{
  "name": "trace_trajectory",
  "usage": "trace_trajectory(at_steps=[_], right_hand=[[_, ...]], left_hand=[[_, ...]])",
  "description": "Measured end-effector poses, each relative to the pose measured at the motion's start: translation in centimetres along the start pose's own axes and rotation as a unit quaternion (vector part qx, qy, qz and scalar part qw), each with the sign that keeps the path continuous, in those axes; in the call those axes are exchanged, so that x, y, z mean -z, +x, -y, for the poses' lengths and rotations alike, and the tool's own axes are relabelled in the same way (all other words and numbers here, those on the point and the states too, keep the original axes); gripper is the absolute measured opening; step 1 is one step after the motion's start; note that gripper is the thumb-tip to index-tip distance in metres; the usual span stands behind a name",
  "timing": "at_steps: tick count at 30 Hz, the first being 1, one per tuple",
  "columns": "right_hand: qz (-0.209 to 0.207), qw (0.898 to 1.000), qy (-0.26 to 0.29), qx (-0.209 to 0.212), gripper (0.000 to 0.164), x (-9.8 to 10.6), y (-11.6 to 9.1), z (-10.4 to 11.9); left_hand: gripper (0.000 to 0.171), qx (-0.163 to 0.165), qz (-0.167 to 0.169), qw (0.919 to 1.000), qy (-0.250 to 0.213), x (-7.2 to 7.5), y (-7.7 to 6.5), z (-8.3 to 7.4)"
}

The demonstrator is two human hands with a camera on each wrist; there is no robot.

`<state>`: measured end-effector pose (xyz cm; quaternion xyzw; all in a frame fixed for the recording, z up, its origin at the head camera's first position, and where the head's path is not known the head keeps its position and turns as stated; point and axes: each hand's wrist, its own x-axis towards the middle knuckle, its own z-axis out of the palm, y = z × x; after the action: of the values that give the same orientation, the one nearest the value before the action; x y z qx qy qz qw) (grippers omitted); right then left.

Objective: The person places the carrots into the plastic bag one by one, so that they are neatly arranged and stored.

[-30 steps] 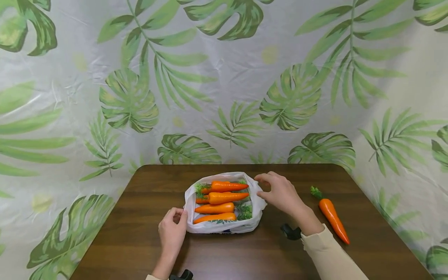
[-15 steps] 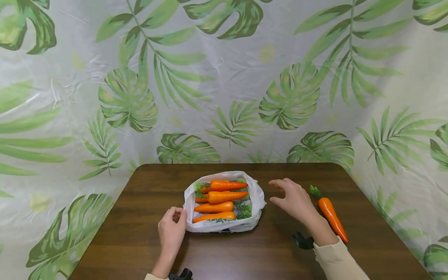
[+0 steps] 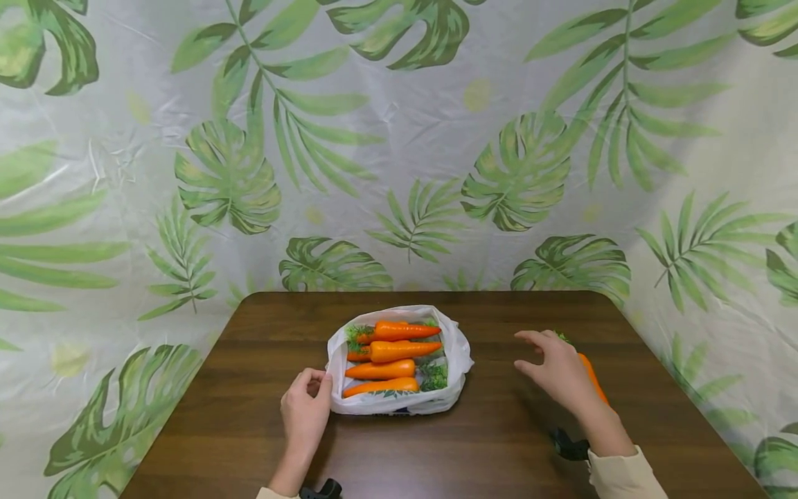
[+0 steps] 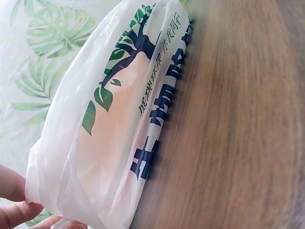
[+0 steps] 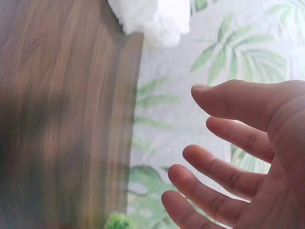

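Observation:
A white plastic bag with a rolled-open mouth lies mid-table, several orange carrots with green tops inside it. At its left end my left hand pinches the edge of the plastic; in the left wrist view the fingers sit at the bag's corner beside its printed side. To the right, my right hand hovers with spread, slightly bent fingers, holding nothing. It partly covers a single carrot on the table, whose leafy top peeks in at the bottom of the right wrist view.
The brown wooden table ends at a far edge close behind the bag. A leaf-patterned curtain hangs behind it. A black wrist strap shows under the right forearm.
My right hand has left the right side of the bag and moved rightward, now overlapping the lone carrot. The left hand and the bag have stayed in place.

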<state>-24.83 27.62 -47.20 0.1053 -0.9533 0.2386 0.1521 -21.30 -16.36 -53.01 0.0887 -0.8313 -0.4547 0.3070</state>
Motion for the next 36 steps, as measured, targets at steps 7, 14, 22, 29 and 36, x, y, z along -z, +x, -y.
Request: trace_trajectory(at_steps=[7,14,22,29,36], right_hand=[[-0.005,1.0,0.008,-0.028,0.054,1.2,-1.2,-2.0],[-0.019,0.998,-0.003,-0.056,0.056,1.1,-2.2,-4.0],[-0.029,0.997,-0.021,-0.073,0.056,0.8,-2.5,-5.4],[-0.024,0.995,-0.025,-0.096,0.058,0.6,-2.9,-6.7],[-0.018,0.993,-0.028,-0.117,0.061,0.4,-3.1,-7.6]], left_hand=[[0.008,0.002,0.001,1.0,0.005,-0.2,0.0,0.2],[0.009,0.005,0.004,1.0,0.003,-0.1,0.0,0.4],[0.009,0.007,0.006,0.9999,-0.005,0.0,0.0,0.3],[0.008,0.008,0.006,0.9999,-0.009,-0.1,-0.1,0.3],[0.007,0.003,0.002,1.0,-0.009,0.0,0.0,0.0]])
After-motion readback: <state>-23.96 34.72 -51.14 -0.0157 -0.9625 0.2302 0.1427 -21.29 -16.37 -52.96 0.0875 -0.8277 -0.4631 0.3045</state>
